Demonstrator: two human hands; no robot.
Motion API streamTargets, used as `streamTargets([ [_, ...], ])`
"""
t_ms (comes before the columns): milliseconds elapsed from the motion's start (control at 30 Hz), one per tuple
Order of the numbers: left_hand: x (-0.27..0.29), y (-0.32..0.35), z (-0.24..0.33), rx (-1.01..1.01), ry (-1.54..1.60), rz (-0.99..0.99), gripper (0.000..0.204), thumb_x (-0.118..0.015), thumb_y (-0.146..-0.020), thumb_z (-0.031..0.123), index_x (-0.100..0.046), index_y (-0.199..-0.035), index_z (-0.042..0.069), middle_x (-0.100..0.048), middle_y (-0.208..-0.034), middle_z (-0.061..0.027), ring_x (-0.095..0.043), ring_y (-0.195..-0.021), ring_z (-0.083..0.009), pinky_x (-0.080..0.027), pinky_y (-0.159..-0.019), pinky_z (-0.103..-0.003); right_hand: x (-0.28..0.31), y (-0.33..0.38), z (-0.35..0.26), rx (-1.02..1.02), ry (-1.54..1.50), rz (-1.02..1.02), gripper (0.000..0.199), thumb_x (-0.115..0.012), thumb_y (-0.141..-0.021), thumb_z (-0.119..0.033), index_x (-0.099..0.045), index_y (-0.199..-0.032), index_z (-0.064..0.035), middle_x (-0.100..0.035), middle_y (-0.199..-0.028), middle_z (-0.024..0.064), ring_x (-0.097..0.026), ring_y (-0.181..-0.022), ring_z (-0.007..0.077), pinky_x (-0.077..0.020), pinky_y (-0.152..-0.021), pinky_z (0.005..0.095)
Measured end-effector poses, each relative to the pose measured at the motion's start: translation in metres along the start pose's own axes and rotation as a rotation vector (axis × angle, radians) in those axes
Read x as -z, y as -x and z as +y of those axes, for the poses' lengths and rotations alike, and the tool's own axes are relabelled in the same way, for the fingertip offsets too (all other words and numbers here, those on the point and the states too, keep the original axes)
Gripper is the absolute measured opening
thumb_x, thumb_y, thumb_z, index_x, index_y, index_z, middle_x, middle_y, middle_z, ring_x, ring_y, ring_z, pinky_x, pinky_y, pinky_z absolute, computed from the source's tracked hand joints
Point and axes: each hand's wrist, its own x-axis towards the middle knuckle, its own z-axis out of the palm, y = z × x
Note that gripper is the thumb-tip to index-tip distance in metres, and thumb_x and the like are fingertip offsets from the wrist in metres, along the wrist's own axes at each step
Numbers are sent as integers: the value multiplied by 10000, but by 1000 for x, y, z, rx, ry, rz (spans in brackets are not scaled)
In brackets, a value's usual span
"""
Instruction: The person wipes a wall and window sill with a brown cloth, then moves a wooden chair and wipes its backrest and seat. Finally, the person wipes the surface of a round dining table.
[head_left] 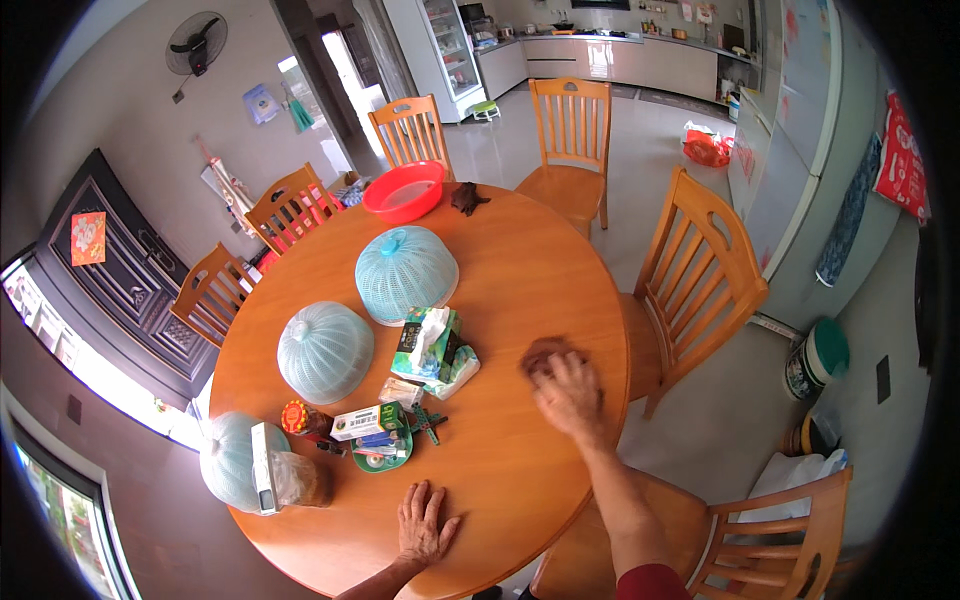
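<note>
My right hand (568,396) presses a brown cloth (543,352) onto the round wooden table (520,290), close to its right edge. Part of the cloth lies hidden under the fingers, and the hand looks slightly blurred. My left hand (427,525) rests flat on the near side of the table, fingers spread, holding nothing. Just beyond it stands a green tray (384,462) of small items, with a white-and-green box (368,422) across it. A green cross-shaped trivet (428,424) lies beside the tray. Farther in sits a green tissue box (427,346).
Blue mesh food covers (406,273) stand on the table's left half, near a red-lidded jar (305,420) and an upright white box (264,468). A red basin (404,192) and a dark crumpled cloth (468,199) lie at the far edge. Wooden chairs (690,270) surround the table.
</note>
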Motion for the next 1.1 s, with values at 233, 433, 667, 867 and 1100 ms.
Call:
streamTargets([
  [233,0,-3,-5,-52,183,87,746,-424,-870,599,-361,-1385,62,-344,-1411,-188,-295,-1312,-383,-241,-1055,-505,32,105,-124,552,-345,-285,331,-606,-786,-293,-616,-1093,-170,-484,-1261,97,-408,-1230,346,-379,-954,530],
  [433,0,1,-7,-60,145,58,690,-459,-831,634,-517,-1299,130,-342,-1408,-204,-299,-1300,-408,-256,-1041,-525,41,114,-123,568,-402,-295,399,-624,-756,-380,-594,-1110,-200,-471,-1258,86,-363,-1257,336,-315,-1005,530],
  [667,6,-2,-2,-54,132,79,586,-578,-804,537,-570,-1252,161,-368,-1390,-183,-323,-1287,-397,-283,-1029,-509,-8,-12,-55,185,-199,17,348,-684,-698,-310,-617,-1004,-159,-497,-1151,105,-427,-1148,347,-340,-946,569],
  [867,13,-2,-2,-39,90,28,620,-592,-796,542,-527,-1297,183,-354,-1404,-157,-316,-1299,-371,-280,-1037,-499,-45,-32,-35,-55,-24,-4,389,-661,-770,-307,-620,-1134,-180,-472,-1295,124,-383,-1235,377,-281,-1024,570],
  [1100,19,3,-5,7,179,58,733,-572,-808,565,-412,-1370,122,-345,-1409,-155,-292,-1319,-360,-256,-1052,-503,-30,15,-106,90,-92,-92,348,-647,-792,-307,-643,-1115,-175,-471,-1313,129,-370,-1254,398,-308,-1008,563],
])
